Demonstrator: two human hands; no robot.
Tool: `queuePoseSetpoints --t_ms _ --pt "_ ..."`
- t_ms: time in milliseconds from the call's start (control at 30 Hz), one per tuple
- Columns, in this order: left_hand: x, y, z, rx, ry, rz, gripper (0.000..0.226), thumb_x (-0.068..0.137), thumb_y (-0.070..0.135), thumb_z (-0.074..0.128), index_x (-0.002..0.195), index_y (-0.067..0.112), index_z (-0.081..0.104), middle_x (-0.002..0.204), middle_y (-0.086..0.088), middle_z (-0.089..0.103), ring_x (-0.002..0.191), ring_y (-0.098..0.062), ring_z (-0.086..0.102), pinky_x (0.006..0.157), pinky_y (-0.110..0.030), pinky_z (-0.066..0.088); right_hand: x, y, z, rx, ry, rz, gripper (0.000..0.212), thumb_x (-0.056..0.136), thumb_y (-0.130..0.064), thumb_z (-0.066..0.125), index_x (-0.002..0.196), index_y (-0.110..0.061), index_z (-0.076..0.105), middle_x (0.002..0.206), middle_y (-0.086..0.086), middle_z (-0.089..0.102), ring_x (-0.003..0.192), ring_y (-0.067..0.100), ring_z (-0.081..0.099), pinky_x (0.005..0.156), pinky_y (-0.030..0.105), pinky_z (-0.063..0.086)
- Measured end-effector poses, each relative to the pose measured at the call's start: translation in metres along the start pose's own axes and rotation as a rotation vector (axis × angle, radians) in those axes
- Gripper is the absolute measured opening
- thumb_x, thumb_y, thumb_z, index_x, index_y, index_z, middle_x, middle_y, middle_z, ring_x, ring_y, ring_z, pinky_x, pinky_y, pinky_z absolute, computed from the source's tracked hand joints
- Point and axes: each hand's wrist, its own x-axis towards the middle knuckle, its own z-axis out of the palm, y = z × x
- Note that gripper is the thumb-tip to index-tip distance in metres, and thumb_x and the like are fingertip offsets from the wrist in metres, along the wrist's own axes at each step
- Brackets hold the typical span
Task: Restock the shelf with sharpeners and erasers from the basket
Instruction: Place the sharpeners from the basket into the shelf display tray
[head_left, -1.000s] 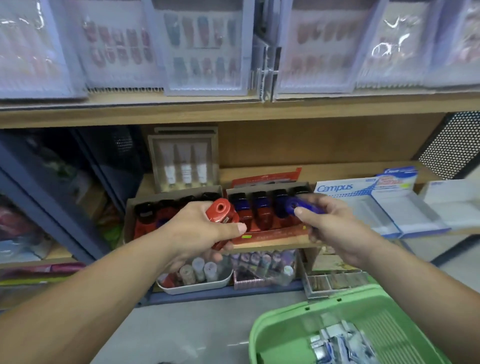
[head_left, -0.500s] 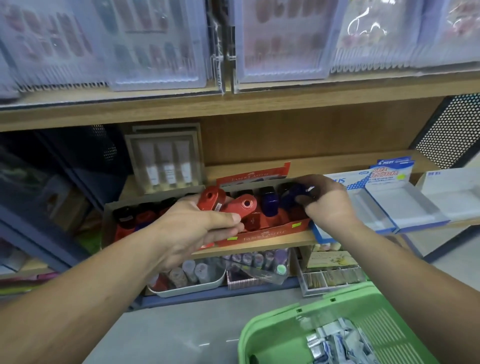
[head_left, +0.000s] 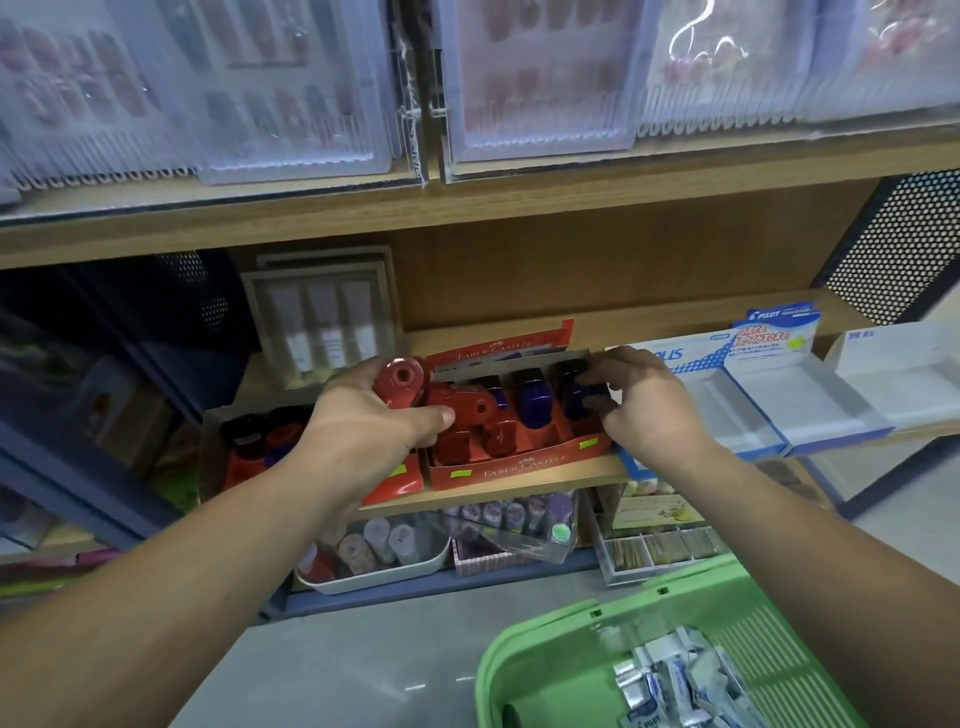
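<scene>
The wooden shelf (head_left: 519, 486) runs across just under both grips, and the green plastic basket (head_left: 540, 654) sits well below and nearer than the right grip (head_left: 644, 405). Wrapped white and blue erasers (head_left: 670, 680) lie loose in the basket. A red cardboard display box (head_left: 519, 465) stands on the shelf between the two grips, with its printed front edge toward the camera. To the right of the right grip lie shallow white and blue trays (head_left: 753, 405). Beyond the left grip (head_left: 358, 431), on its outer side, a second box (head_left: 249, 441) holds dark-capped sharpeners. The left grip is closed around a red sharpener (head_left: 399, 382), a glossy body whose round end with a hole faces the camera. Its thumb rests against a second red sharpener (head_left: 462, 402) lying on its side over the left end of the display box. The right grip curls its fingertips over a dark blue sharpener (head_left: 576, 400) at the right end of the same box, pinching it. Another blue sharpener (head_left: 532, 397) with a black cap stands upright in the box, just left of the right grip.
</scene>
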Motion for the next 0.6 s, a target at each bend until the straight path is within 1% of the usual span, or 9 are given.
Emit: queuePoseSetpoints --t_ms 67,133,167,267,400,433,500,533,600 --pt "0.000 0.004 0.002 0.010 0.039 0.039 0.038 0.077 0.015 0.090 0.108 0.027 0.071 0.086 0.004 0.078 0.077 -0.011 0.076 0.074 -0.027 0.061 -0.002 0.000 0.001 0.024 -0.020 -0.017 0.025 0.091 -0.022 0.072 0.114 -0.031 0.076 0.126 -0.008 0.054 0.113 0.017 0.056 0.092 0.024 0.044" --pt "0.000 0.006 0.006 0.026 0.009 0.076 0.034 0.080 0.015 0.087 0.107 0.030 0.072 0.089 0.008 0.078 0.080 -0.008 0.075 0.068 -0.017 0.058 -0.003 0.002 0.000 0.068 -0.039 -0.008 0.026 0.091 -0.026 0.072 0.115 -0.035 0.075 0.122 -0.011 0.051 0.108 0.016 0.057 0.091 0.027 0.049" --pt "0.001 0.007 0.010 0.063 -0.015 0.098 0.034 0.081 0.017 0.086 0.108 0.031 0.072 0.092 0.011 0.077 0.083 -0.006 0.074 0.069 -0.015 0.056 -0.003 0.004 -0.001 0.096 -0.029 0.004 0.026 0.091 -0.027 0.072 0.116 -0.036 0.074 0.119 -0.012 0.050 0.104 0.016 0.058 0.090 0.031 0.052" --pt "0.002 0.013 0.026 0.179 -0.077 0.158 0.037 0.081 0.024 0.087 0.113 0.034 0.071 0.097 0.016 0.074 0.092 -0.004 0.070 0.083 -0.022 0.057 -0.010 0.006 -0.007 0.164 0.058 0.074 0.029 0.091 -0.031 0.070 0.120 -0.036 0.069 0.111 -0.013 0.050 0.090 0.014 0.061 0.079 0.036 0.056" --pt "0.009 0.020 0.052 0.356 -0.111 0.236 0.033 0.081 0.029 0.087 0.109 0.034 0.069 0.095 0.017 0.071 0.089 -0.003 0.067 0.080 -0.023 0.058 -0.025 0.008 -0.009 0.351 0.104 0.055 0.040 0.090 -0.022 0.069 0.128 -0.031 0.062 0.107 -0.010 0.055 0.080 0.011 0.061 0.076 0.034 0.055" --pt "0.011 0.021 0.058 0.407 -0.129 0.244 0.035 0.082 0.030 0.086 0.112 0.033 0.069 0.097 0.017 0.071 0.089 -0.003 0.067 0.081 -0.023 0.058 -0.027 0.010 -0.008 0.390 0.101 0.061 0.037 0.090 -0.021 0.069 0.126 -0.030 0.064 0.107 -0.010 0.056 0.079 0.011 0.061 0.076 0.032 0.055" --pt "0.014 0.021 0.069 0.493 -0.153 0.258 0.044 0.083 0.033 0.084 0.124 0.033 0.067 0.108 0.015 0.072 0.098 -0.007 0.068 0.089 -0.029 0.059 -0.030 0.013 -0.007 0.449 0.099 0.087 0.030 0.090 -0.017 0.069 0.119 -0.027 0.067 0.107 -0.009 0.059 0.078 0.010 0.061 0.079 0.029 0.054" --pt "0.014 0.021 0.073 0.531 -0.158 0.262 0.045 0.084 0.034 0.082 0.126 0.033 0.065 0.114 0.014 0.070 0.102 -0.009 0.067 0.092 -0.029 0.057 -0.032 0.015 -0.006 0.469 0.101 0.092 0.027 0.090 -0.015 0.069 0.115 -0.026 0.069 0.106 -0.008 0.062 0.078 0.008 0.060 0.080 0.028 0.054" --pt "0.013 0.021 0.080 0.586 -0.173 0.275 0.041 0.089 0.032 0.078 0.125 0.035 0.060 0.120 0.014 0.065 0.107 -0.010 0.062 0.091 -0.023 0.050 -0.034 0.019 -0.004 0.493 0.090 0.097 0.023 0.089 -0.013 0.069 0.109 -0.025 0.071 0.104 -0.009 0.066 0.072 0.004 0.058 0.078 0.024 0.052"
